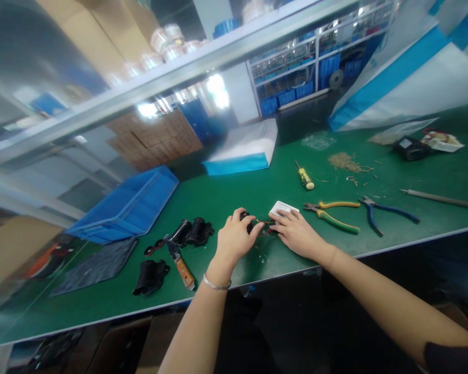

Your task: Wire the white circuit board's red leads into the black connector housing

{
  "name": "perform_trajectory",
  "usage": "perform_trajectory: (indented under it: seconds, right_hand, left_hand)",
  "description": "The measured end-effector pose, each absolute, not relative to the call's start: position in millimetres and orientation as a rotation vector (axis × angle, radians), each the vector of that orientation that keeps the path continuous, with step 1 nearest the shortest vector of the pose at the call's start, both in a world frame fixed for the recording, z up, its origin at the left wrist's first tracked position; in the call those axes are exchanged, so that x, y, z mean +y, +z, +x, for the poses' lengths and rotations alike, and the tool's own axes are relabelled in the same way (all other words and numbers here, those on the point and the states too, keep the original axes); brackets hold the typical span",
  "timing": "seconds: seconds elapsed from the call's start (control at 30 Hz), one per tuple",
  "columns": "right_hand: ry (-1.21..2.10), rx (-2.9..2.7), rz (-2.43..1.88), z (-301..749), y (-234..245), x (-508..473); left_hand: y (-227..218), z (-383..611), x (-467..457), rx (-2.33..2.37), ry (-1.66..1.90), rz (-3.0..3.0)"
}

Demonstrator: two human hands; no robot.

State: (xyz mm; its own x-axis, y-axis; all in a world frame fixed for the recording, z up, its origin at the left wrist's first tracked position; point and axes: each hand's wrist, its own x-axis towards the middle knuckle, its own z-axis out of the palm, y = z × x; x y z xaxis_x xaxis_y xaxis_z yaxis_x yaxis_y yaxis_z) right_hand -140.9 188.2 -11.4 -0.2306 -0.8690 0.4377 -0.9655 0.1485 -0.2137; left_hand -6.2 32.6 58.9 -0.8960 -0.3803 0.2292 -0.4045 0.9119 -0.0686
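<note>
While a pale metal shelf (203,61) slants across the upper view, a green table (222,200) stretches below it, its near edge running between the forearms and the dark floor area. Beyond stands a rack (317,62) of blue bins, partly blurred. On the table's left sits a blue crate (113,221), with black plastic shells (150,278) and a wooden-handled knife (184,272) nearer the hands. To the right lie yellow-handled pliers (337,223), blue-handled cutters (370,208), a screwdriver (306,179) and a loose pile of small screws (345,161).

Both arms reach forward from the near edge, hands close together but apart. The left hand (237,236), a bracelet at its wrist, bends over a small black piece (249,226), thumb and forefinger drawn narrowly together beside thin wires (264,231); whether they pinch anything cannot be told. The right hand (294,234) lies palm down, fingers extended over the near side of a white case (284,206) on the table; its grip is unclear. The wires run between the hands.
</note>
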Motion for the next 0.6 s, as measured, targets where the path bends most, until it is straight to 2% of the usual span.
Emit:
perform_trajectory:
  seconds: [0.13,0.33,0.47,0.6]
  right_hand:
    - [0.686,-2.253,1.665,-146,-5,206]
    - [0.383,-2.585,0.966,-196,-21,259]
    - [0.244,-2.614,0.927,-206,-38,280]
    - [0.342,-2.638,0.941,-195,-34,283]
  left_hand:
    - [55,-8,36,-2.823,0.209,0.648]
    - [44,-3,33,-2.815,0.090,0.680]
    - [40,-1,31,-2.788,0.014,0.683]
    - [38,-1,29,-2.765,-0.024,0.666]
